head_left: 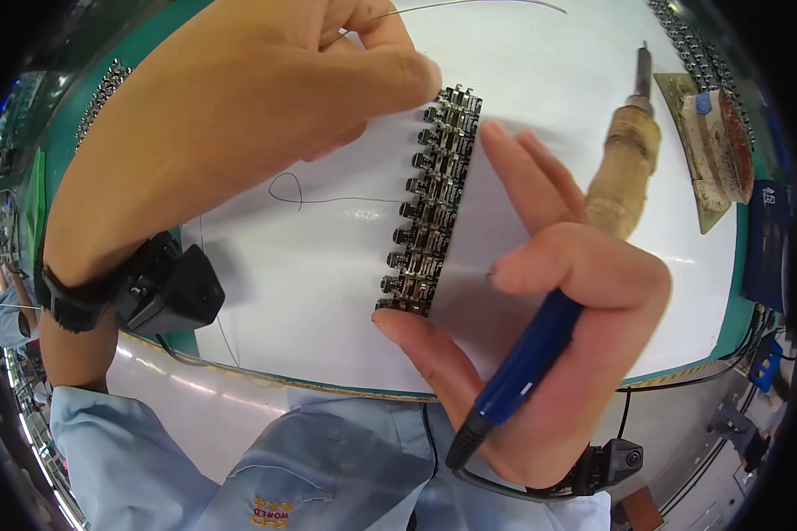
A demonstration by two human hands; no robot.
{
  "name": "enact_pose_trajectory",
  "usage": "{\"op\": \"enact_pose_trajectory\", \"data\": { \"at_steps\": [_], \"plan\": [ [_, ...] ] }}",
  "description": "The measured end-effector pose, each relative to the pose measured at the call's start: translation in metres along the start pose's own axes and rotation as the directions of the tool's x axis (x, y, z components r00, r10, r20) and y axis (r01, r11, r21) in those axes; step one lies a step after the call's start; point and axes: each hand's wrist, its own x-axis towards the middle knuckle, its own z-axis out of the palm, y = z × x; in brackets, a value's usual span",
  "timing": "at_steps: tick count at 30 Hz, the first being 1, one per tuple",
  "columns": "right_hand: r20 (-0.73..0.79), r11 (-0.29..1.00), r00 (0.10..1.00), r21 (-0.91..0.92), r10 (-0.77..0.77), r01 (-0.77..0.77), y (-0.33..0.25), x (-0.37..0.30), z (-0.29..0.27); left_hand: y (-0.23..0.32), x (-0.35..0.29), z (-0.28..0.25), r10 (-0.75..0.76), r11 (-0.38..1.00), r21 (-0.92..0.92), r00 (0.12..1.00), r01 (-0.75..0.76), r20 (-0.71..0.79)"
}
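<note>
My left hand (363, 75) is closed in a pinch on a thin silvery solder wire (545, 5), which runs off to the right at the top. One of its fingertips reaches the far end of a row of small metal connectors (429, 199) lying on the white work surface (328, 265). My right hand (593, 327) is wrapped around a soldering iron (531, 358) with a blue handle and tan sleeve, its tip pointing away from me. The right thumb meets the near end of the row, while two fingers extend beside its far right side.
A brown, worn block (726, 146) rests on a plate at the right. More connector rows lie at the far right (695, 49) and far left (104, 97). A thin looped wire (350, 200) lies left of the row. The iron's cable (496, 484) trails past my right wrist.
</note>
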Motion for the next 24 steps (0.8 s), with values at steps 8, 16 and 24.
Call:
{"op": "enact_pose_trajectory", "data": {
  "at_steps": [8, 16, 24],
  "plan": [
    [-0.065, 0.996, 0.997, 0.074, -0.036, 0.041, 0.000, 0.002, 0.012, 0.030, 0.015, -0.014, -0.235, 0.968, 0.131, 0.957, 0.214, 0.168],
    [0.076, 0.990, 0.997, -0.137, 0.027, -0.016, -0.008, 0.010, -0.001, 0.002, 0.023, -0.004, 0.054, 0.988, 0.135, 0.987, -0.074, 0.148],
    [0.089, 0.989, 0.996, -0.145, -0.012, 0.025, -0.005, 0.013, -0.005, -0.006, 0.028, -0.014, 0.004, 0.993, 0.113, 0.990, -0.020, 0.143]
  ]
}}
